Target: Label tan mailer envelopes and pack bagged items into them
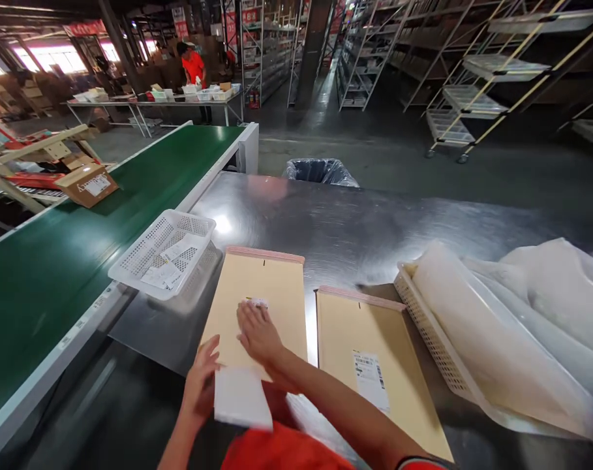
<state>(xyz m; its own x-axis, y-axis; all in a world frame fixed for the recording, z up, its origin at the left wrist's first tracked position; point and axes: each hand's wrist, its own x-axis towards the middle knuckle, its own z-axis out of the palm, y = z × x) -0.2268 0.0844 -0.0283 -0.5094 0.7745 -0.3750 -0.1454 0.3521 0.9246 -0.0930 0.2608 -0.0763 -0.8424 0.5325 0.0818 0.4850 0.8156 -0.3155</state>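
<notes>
My right hand (259, 331) lies flat, palm down, on a yellow-tan padded mailer (276, 281) with a pink strip along its far edge. Its fingers partly cover a small white label (259, 303). At the mailer's near left edge is my left hand (203, 375), fingers bent and apart, with no object seen in it. A white sheet (242, 398), slightly blurred, lies by the near end of the mailer, close to that hand. To the right is a second mailer (335, 326) bearing a printed shipping label (370, 378), partly behind my right forearm.
A white perforated basket (164, 251) with printed slips stands left on the metal table (355, 222). The green conveyor (144, 176) carries a cardboard box (88, 186). White packing sheets (477, 333) fill a basket (428, 333) at right. Beyond are a lined bin (320, 171) and another person (193, 65).
</notes>
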